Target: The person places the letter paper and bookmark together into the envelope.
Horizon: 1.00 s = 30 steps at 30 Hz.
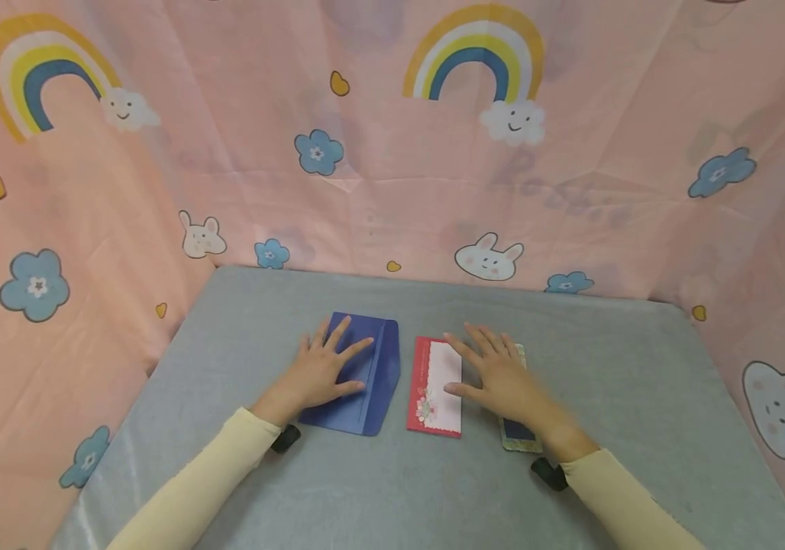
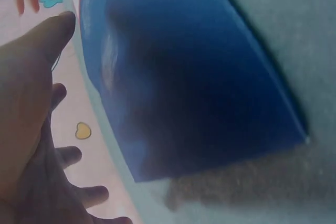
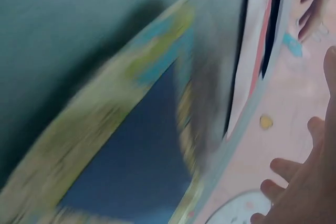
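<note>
A blue envelope (image 1: 380,382) with its flap spread toward the right lies on the table, and my left hand (image 1: 321,372) hovers over it with fingers spread. In the left wrist view the envelope (image 2: 173,77) lies below the palm, apart from the fingers. To its right is a red card (image 1: 427,389) with a white panel and printed flowers. My right hand (image 1: 502,382) is held over a card with a patterned border and dark blue centre (image 1: 521,437), partly hiding it. The right wrist view shows that bordered card (image 3: 131,145) under the straight, spread fingers. Neither hand holds anything.
A grey cloth covers the table (image 1: 392,496). A pink curtain (image 1: 392,206) printed with rainbows, rabbits and flowers hangs behind and at both sides. A black strap piece (image 1: 549,473) shows at the right wrist, another (image 1: 286,439) at the left.
</note>
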Available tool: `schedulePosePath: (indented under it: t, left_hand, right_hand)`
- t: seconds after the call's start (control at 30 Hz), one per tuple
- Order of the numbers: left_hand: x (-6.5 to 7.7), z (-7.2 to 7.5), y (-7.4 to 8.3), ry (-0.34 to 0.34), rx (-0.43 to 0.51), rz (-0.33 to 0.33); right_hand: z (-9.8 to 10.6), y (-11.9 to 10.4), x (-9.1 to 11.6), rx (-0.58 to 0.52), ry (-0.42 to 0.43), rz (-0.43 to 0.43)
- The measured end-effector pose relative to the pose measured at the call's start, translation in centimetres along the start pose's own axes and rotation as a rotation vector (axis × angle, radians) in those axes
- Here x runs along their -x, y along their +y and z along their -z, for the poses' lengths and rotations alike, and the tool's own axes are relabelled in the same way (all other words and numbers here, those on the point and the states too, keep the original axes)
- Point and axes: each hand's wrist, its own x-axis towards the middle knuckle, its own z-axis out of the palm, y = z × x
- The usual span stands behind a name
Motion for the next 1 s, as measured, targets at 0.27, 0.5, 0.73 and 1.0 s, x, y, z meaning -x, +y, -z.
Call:
schedulePosePath:
  t: [0.27, 0.5, 0.73, 1.0]
  left_hand:
    - [-0.7, -0.9, 0.8, -0.039, 0.007, 0.039]
    - [-0.7, -0.9, 1.4, -0.053, 0.005, 0.075]
    - [-0.7, -1.0, 1.6, -0.084, -0.017, 0.097]
    - [-0.7, -1.0, 1.6, -0.107, 0.01, 0.114]
  right_hand:
    - [-1.2, -2.9, -2.5, -0.152, 0.084, -0.004]
    - [-2.1, -6.0, -4.4, -0.322, 0.128, -0.065]
    - [-3.4, -7.8, -5.9, -0.407, 0.107, -0.127]
    - [-4.5, -8.4, -7.0, -0.399, 0.087, -0.172]
